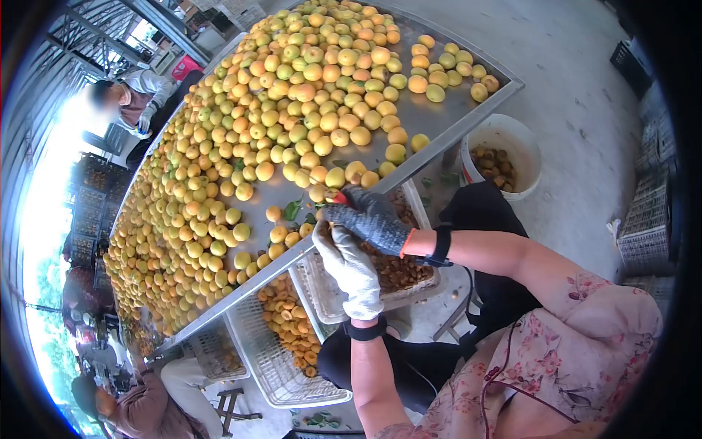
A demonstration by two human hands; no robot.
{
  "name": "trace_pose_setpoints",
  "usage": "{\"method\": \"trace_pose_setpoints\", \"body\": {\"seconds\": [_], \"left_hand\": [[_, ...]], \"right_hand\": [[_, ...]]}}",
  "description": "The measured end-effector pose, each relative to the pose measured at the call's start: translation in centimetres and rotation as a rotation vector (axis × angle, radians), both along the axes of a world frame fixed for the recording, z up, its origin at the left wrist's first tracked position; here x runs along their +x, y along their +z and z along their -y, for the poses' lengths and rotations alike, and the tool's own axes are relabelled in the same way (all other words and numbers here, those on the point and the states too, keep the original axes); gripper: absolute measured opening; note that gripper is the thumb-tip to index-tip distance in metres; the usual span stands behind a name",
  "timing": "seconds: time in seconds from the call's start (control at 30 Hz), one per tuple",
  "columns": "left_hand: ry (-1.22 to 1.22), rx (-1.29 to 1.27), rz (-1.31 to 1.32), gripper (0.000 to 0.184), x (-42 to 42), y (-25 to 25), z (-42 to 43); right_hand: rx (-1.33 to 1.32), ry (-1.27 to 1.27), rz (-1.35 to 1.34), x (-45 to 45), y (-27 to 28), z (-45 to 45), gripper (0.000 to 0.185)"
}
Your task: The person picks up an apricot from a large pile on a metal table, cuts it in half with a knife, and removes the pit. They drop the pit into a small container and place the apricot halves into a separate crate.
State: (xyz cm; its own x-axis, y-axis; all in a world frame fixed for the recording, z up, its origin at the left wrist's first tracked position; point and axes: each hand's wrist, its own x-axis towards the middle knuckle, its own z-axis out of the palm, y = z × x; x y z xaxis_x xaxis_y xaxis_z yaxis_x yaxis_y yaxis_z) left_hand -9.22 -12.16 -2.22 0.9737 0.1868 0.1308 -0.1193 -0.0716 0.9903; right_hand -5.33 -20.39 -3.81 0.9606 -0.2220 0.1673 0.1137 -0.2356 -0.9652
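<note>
My right hand [371,219], in a dark grey glove with an orange cuff, is closed around a small red tool [340,198] at the near edge of the metal table [431,150]. Just below it my left hand [342,263], in a white glove, has its fingers bent up against the right one; what it holds, if anything, is hidden. Many yellow-orange fruits [292,102] cover the table beyond both hands. Under them, a white basket [329,301] contains small brown pieces [402,274].
Another white basket [256,366] with halved fruit [289,322] stands at the lower left. A white bucket [528,157] is on the floor at right. One person [139,99] is across the table, another [139,402] at lower left. Crates [643,227] stand at the right.
</note>
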Motion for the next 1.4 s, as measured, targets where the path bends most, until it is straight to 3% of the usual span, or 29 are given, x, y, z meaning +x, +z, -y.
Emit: {"method": "trace_pose_setpoints", "body": {"seconds": [0.1,0.13,0.23,0.3,0.33,0.4,0.43,0.47,0.5,0.53,0.57,0.63,0.67,0.7,0.77,0.83,0.93,0.97,1.03,1.07,1.1,1.13,1.17,1.2,1.23,1.3,1.33,1.37,1.4], "left_hand": [[0.068,0.03,-0.024,0.024,0.2,-1.0,0.1],[0.065,-0.092,-0.082,0.023,0.1,-1.1,0.1],[0.004,-0.242,-0.021,0.025,1.0,-3.1,-0.3],[-0.027,-0.73,-0.23,0.025,0.7,-1.3,-0.1],[-0.024,-0.73,-0.228,0.025,0.2,0.0,0.0],[0.121,-0.85,-0.542,0.023,-0.6,2.2,0.1],[0.122,-0.849,-0.543,0.023,-0.5,0.5,-1.2],[-0.188,-1.015,-0.492,0.023,-0.1,-2.7,-3.6],[-0.504,-1.164,-0.429,0.023,0.1,-2.0,-4.0],[-0.46,-1.021,-0.355,0.026,-0.2,-1.3,-3.9],[-0.403,-1.06,-0.355,0.031,-0.6,0.2,-3.6],[-0.433,-1.025,-0.278,0.035,-0.8,0.6,-4.0],[-0.429,-1.023,-0.275,0.035,-1.0,0.9,-4.2],[-0.396,-1.001,-0.309,0.038,-1.2,1.2,-4.5],[-0.362,-0.979,-0.343,0.042,-1.4,1.3,-5.5],[-0.321,-0.842,-0.251,0.044,-1.8,1.1,-7.6],[0.206,-0.539,-0.165,0.033,-1.6,1.5,-12.8],[0.381,0.203,-0.111,0.034,-2.2,1.3,-15.3],[0.537,0.662,-0.015,0.044,-2.7,0.2,-18.0],[0.434,0.196,-0.044,0.048,-2.7,1.0,-16.6],[0.315,-0.27,-0.065,0.052,-2.6,3.9,-12.7],[0.146,-0.444,-0.164,0.054,-3.2,5.1,-10.2],[0.092,-0.465,-0.219,0.054,-2.9,3.0,-9.6],[-0.048,-0.339,-0.105,0.051,-2.4,1.4,-8.5],[-0.095,-0.088,-0.158,0.041,-2.7,-0.6,-8.4],[0.084,-0.058,-0.037,0.031,-3.1,-0.1,-5.0],[0.079,-0.058,-0.038,0.031,-3.1,0.3,-4.9],[0.088,0.028,-0.009,0.031,-3.3,0.5,-4.7],[0.097,0.112,0.023,0.031,-3.2,0.6,-4.6]], "right_hand": [[0.005,0.041,-0.087,0.3,0.2,-0.3,0.046],[0.043,0.03,-0.098,0.2,0.3,-0.4,0.042],[-0.099,-0.011,0.139,-0.3,1.0,-0.5,0.034],[-0.217,-0.064,0.295,-0.2,1.4,-0.5,0.029],[-0.313,0.013,0.297,-0.1,1.5,-0.3,0.028],[-0.479,0.132,0.334,0.0,1.9,0.0,0.025],[-0.477,0.133,0.334,-0.1,1.9,0.1,0.025],[-0.471,0.215,0.346,-0.1,1.9,0.2,0.024],[-0.463,0.295,0.359,-0.2,1.9,0.2,0.023],[-0.344,0.237,0.367,-0.3,1.7,0.1,0.02],[-0.343,0.239,0.371,0.0,1.4,-0.1,0.02],[0.753,0.303,-0.029,0.9,0.5,-0.5,0.014],[1.0,0.33,-0.178,0.8,0.9,-0.3,0.024],[1.001,0.334,-0.18,0.4,1.0,-0.3,0.024],[0.229,0.347,0.192,-0.4,1.0,-0.1,0.035],[0.253,0.396,0.148,-1.1,0.9,-0.4,0.045],[0.356,0.502,-0.147,-2.3,3.3,0.0,0.05],[0.356,0.5,-0.144,-2.3,3.2,-0.2,0.05],[0.423,0.526,-0.189,-2.0,2.5,-1.4,0.053],[0.29,0.239,0.499,-0.4,-0.6,-4.4,0.029],[0.289,0.249,0.5,-1.2,2.3,-4.3,0.029],[0.586,0.346,-0.002,-2.0,2.8,-4.1,0.023],[0.85,0.423,-0.526,-2.5,3.7,-4.1,0.022],[0.912,0.311,-0.396,-2.2,2.2,-5.9,0.024],[0.907,0.317,-0.399,-1.8,0.8,-6.4,0.024],[0.507,0.203,-0.088,-1.2,-0.2,-6.8,0.025],[0.302,0.168,-0.054,-1.1,-0.2,-6.5,0.027],[0.305,0.158,-0.057,-1.4,0.5,-6.2,0.027],[0.079,0.139,-0.058,-1.7,1.3,-6.0,0.027]]}}
